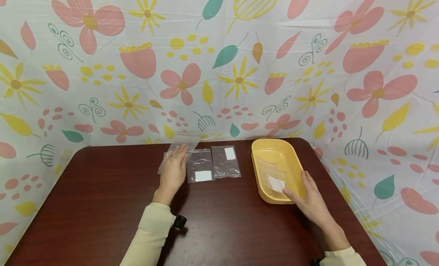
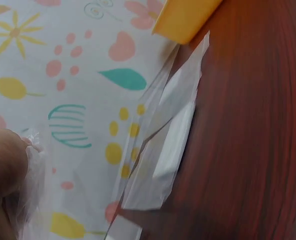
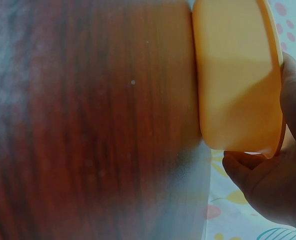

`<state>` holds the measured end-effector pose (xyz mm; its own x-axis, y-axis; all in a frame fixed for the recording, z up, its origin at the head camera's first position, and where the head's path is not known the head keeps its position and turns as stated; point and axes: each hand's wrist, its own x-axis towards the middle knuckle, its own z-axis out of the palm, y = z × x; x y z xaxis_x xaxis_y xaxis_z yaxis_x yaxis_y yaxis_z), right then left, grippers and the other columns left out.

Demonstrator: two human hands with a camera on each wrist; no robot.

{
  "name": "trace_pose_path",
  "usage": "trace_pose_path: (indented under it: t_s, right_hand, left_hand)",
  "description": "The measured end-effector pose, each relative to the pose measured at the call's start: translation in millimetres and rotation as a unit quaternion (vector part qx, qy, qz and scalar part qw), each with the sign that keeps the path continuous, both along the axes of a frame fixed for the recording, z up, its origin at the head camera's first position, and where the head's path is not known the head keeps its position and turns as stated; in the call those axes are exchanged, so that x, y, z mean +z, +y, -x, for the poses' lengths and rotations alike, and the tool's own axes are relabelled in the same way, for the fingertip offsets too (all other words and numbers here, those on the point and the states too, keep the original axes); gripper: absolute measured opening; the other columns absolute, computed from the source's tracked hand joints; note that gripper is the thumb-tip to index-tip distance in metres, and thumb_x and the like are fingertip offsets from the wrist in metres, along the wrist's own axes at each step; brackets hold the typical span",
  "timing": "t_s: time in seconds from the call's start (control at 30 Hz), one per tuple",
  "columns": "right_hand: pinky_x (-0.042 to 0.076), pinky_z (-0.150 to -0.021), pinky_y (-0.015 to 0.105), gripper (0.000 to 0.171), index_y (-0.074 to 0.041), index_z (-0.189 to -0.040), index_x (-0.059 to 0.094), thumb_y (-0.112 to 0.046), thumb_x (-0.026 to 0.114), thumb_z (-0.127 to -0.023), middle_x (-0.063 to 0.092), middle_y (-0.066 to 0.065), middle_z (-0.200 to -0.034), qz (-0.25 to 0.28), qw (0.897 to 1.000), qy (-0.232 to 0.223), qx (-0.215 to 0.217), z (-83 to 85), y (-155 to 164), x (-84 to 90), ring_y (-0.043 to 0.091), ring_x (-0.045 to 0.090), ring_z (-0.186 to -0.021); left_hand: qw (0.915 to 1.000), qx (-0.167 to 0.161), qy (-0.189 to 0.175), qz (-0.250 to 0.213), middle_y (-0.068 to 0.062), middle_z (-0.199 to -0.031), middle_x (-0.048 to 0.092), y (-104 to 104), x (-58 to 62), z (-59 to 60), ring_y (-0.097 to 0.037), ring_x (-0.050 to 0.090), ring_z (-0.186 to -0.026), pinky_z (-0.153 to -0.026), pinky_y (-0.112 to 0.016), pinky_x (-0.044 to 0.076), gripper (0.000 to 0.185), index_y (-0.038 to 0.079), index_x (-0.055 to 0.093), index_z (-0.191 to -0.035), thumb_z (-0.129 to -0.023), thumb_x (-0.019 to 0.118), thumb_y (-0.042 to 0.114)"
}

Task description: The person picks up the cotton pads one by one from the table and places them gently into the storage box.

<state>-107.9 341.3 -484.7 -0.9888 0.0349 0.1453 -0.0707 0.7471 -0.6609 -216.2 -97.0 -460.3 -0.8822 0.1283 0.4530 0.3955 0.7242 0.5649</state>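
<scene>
Bags first: my left hand (image 1: pixel 174 170) lies flat, fingers straight, on the leftmost clear bag (image 1: pixel 176 153); two more bags (image 1: pixel 213 164) sit beside it. Right hand (image 1: pixel 308 199) curls over the yellow tray (image 1: pixel 274 153) rim, one bag inside. Likely sorting stage; next calls for pinching that bag free. Dark wood counter (image 1: pixel 103 205), floral sheeting (image 1: pixel 219 68) behind.

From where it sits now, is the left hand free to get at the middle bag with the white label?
Probably yes. The left hand rests on the leftmost bag, right beside the middle bag, with nothing lying between them on the table.
</scene>
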Motion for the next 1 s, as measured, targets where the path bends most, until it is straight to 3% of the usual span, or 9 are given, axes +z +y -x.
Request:
trace_pose_path:
  t_s: [0.27,0.6,1.0]
  right_hand:
    - [0.018,-0.111,0.071,0.103,0.008,-0.157,0.009,-0.041,0.073,-0.093,0.007,0.034,-0.161,-0.003,1.0,-0.001,-0.003,-0.2,0,0.0,0.055,0.013,-0.145]
    - [0.017,-0.111,0.071,0.103,0.007,-0.157,0.008,-0.041,0.072,-0.093,0.007,0.033,-0.162,-0.003,1.0,-0.003,-0.004,-0.1,0,-0.4,0.054,0.012,-0.146]
    - [0.018,-0.11,0.072,0.104,0.007,-0.158,0.008,-0.042,0.073,-0.093,0.007,0.033,-0.161,-0.002,1.0,-0.005,-0.004,0.6,1,-1.0,0.054,0.012,-0.146]
  left_hand:
    - [0.9998,-0.017,0.001,0.005,-0.012,-0.147,0.051,24,0.5,0.1,-0.032,0.045,-0.138,-0.119,-0.048,0.025,0.037,0.001,0.057,-0.141,-0.105,0.052,0.012]
    - [0.9979,-0.05,0.036,0.02,-0.013,-0.144,0.054,56,2.1,0.1,-0.033,0.048,-0.136,-0.117,-0.049,0.029,0.036,0.001,0.059,-0.139,-0.105,0.054,0.013]
    - [0.9965,-0.076,0.018,0.029,-0.009,-0.148,0.051,87,8.1,-4.3,-0.028,0.043,-0.14,-0.119,-0.045,0.025,0.039,0.005,0.056,-0.143,-0.107,0.051,0.017]
